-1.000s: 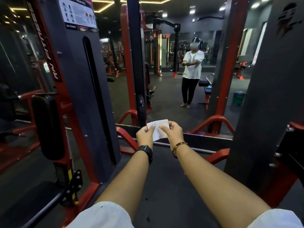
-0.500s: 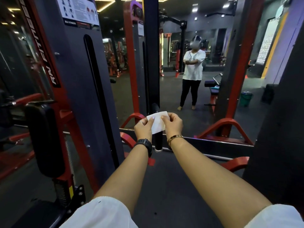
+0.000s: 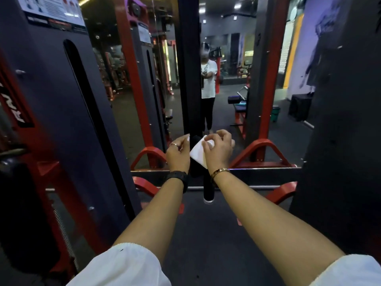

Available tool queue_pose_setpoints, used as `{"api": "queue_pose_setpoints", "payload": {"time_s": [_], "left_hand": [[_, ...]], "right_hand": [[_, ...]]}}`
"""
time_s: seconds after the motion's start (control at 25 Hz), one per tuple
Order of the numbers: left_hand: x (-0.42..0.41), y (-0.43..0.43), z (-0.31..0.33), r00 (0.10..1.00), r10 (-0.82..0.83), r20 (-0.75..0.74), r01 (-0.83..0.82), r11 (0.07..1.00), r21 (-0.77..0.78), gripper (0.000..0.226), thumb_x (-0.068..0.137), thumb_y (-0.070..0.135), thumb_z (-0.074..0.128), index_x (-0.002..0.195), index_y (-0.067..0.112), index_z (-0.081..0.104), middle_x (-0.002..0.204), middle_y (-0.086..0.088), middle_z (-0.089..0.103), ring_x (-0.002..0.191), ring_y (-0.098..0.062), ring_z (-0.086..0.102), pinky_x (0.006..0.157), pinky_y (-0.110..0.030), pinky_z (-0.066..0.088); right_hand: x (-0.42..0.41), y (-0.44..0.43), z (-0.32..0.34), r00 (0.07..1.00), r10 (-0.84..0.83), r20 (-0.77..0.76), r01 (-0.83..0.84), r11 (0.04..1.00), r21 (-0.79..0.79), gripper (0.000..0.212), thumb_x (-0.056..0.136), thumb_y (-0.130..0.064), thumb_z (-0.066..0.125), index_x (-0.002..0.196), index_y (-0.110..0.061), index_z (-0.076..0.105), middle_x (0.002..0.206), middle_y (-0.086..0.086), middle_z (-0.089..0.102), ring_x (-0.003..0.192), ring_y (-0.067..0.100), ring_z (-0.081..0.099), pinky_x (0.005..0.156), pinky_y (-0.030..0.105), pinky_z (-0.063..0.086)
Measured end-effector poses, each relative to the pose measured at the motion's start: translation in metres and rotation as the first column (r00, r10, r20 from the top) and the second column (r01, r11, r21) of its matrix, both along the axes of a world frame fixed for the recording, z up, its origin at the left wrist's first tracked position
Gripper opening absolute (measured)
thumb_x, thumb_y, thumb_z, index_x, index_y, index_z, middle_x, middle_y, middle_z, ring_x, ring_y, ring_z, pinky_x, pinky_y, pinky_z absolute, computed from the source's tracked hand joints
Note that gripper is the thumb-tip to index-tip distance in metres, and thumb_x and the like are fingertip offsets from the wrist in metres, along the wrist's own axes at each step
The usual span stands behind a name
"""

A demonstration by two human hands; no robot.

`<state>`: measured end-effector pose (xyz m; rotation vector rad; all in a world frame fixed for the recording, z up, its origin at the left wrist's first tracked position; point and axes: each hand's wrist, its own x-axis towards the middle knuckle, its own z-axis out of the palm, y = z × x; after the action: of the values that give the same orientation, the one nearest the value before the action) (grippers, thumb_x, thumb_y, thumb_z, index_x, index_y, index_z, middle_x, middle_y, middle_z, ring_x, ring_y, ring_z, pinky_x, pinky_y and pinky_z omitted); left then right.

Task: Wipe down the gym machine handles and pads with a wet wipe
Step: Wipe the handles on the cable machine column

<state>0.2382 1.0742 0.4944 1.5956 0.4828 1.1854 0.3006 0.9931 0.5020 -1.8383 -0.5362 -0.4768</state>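
Wet wipe (image 3: 198,154) now lies angled against the black handle grip (image 3: 208,190) under the centre post; half a sec ago it was stretched flat btw both hands. Right hand (image 3: 219,151) pinches its top edge, fingers curled. Left hand (image 3: 178,154) is curled just beside the grip, can't tell what it holds. Wiping looks abt to start. Writing: "RN…" on logo strip (image 3: 17,113), rest cut off; placard (image 3: 53,11) txt too small.
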Motion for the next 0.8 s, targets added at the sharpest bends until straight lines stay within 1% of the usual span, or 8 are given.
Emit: {"api": "queue_pose_setpoints", "payload": {"time_s": [0.12, 0.2, 0.24, 0.36, 0.48, 0.56, 0.68, 0.8], "left_hand": [[0.007, 0.015, -0.007, 0.986, -0.047, -0.161, 0.118, 0.875, 0.469, 0.038, 0.096, 0.005, 0.039, 0.126, 0.013, 0.060, 0.136, -0.002, 0.054, 0.134, -0.012, 0.039, 0.111, -0.021, 0.027], [0.014, 0.030, -0.011, 0.966, -0.008, -0.257, 0.174, 0.754, 0.633, 0.045, 0.093, 0.004, 0.039, 0.135, 0.012, 0.051, 0.144, -0.003, 0.045, 0.140, -0.013, 0.023, 0.113, -0.014, 0.013], [0.017, 0.035, -0.012, 0.964, 0.016, -0.266, 0.177, 0.709, 0.682, 0.046, 0.092, 0.002, 0.044, 0.137, 0.011, 0.049, 0.145, -0.004, 0.044, 0.140, -0.014, 0.019, 0.115, -0.016, 0.013], [0.027, 0.047, -0.018, 0.958, 0.098, -0.269, 0.170, 0.559, 0.811, 0.052, 0.090, 0.000, 0.053, 0.140, 0.009, 0.044, 0.148, -0.005, 0.040, 0.141, -0.024, 0.013, 0.114, -0.039, 0.022], [0.035, 0.059, -0.029, 0.936, 0.211, -0.283, 0.168, 0.440, 0.882, 0.065, 0.088, 0.006, 0.055, 0.147, 0.011, 0.029, 0.155, -0.001, 0.019, 0.144, -0.022, 0.002, 0.112, -0.043, 0.027], [0.038, 0.063, -0.035, 0.938, 0.224, -0.263, 0.151, 0.418, 0.896, 0.076, 0.085, 0.009, 0.060, 0.149, 0.011, 0.019, 0.157, -0.001, 0.009, 0.144, -0.018, -0.002, 0.111, -0.045, 0.032], [0.044, 0.070, -0.036, 0.963, 0.190, -0.193, 0.118, 0.347, 0.930, 0.063, 0.089, 0.022, 0.044, 0.147, 0.012, 0.023, 0.156, -0.009, 0.017, 0.145, -0.023, 0.002, 0.108, -0.046, 0.035], [0.054, 0.080, -0.034, 0.981, 0.107, -0.160, 0.120, 0.314, 0.942, 0.058, 0.090, 0.028, 0.039, 0.145, 0.018, 0.026, 0.156, -0.007, 0.010, 0.145, -0.016, -0.013, 0.114, -0.045, 0.026]], "right_hand": [[0.001, 0.002, -0.013, 0.938, -0.116, 0.326, 0.121, 0.993, 0.005, 0.016, 0.078, -0.020, 0.062, 0.079, -0.009, 0.073, 0.096, 0.009, 0.065, 0.092, 0.036, 0.056, 0.077, 0.041, 0.047], [0.000, 0.001, -0.019, 0.908, -0.064, 0.414, 0.096, 0.994, -0.057, 0.028, 0.083, -0.030, 0.054, 0.085, -0.009, 0.071, 0.090, 0.007, 0.066, 0.087, 0.031, 0.058, 0.073, 0.042, 0.051], [-0.001, 0.000, -0.024, 0.896, -0.033, 0.443, 0.091, 0.990, -0.111, 0.033, 0.083, -0.034, 0.053, 0.091, -0.008, 0.070, 0.093, 0.008, 0.066, 0.089, 0.030, 0.058, 0.074, 0.041, 0.052], [-0.002, -0.001, -0.036, 0.867, 0.011, 0.498, 0.113, 0.969, -0.219, 0.044, 0.083, -0.039, 0.056, 0.109, -0.004, 0.065, 0.107, 0.011, 0.065, 0.098, 0.026, 0.059, 0.083, 0.036, 0.050], [-0.001, -0.002, -0.039, 0.841, 0.048, 0.539, 0.100, 0.965, -0.241, 0.040, 0.089, -0.028, 0.053, 0.117, -0.002, 0.062, 0.115, 0.013, 0.064, 0.105, 0.026, 0.060, 0.089, 0.037, 0.051], [-0.005, -0.001, -0.038, 0.825, 0.011, 0.566, 0.151, 0.959, -0.239, 0.039, 0.091, -0.026, 0.047, 0.116, -0.002, 0.064, 0.114, 0.015, 0.066, 0.101, 0.027, 0.063, 0.086, 0.036, 0.051], [-0.010, 0.010, -0.028, 0.811, -0.096, 0.578, 0.261, 0.942, -0.210, 0.037, 0.092, -0.027, 0.044, 0.105, -0.004, 0.070, 0.103, 0.013, 0.070, 0.089, 0.026, 0.068, 0.078, 0.033, 0.054], [-0.005, 0.024, -0.023, 0.728, -0.209, 0.654, 0.404, 0.901, -0.162, 0.028, 0.094, -0.021, 0.049, 0.095, -0.006, 0.072, 0.091, 0.010, 0.072, 0.077, 0.027, 0.068, 0.072, 0.033, 0.054]]}}
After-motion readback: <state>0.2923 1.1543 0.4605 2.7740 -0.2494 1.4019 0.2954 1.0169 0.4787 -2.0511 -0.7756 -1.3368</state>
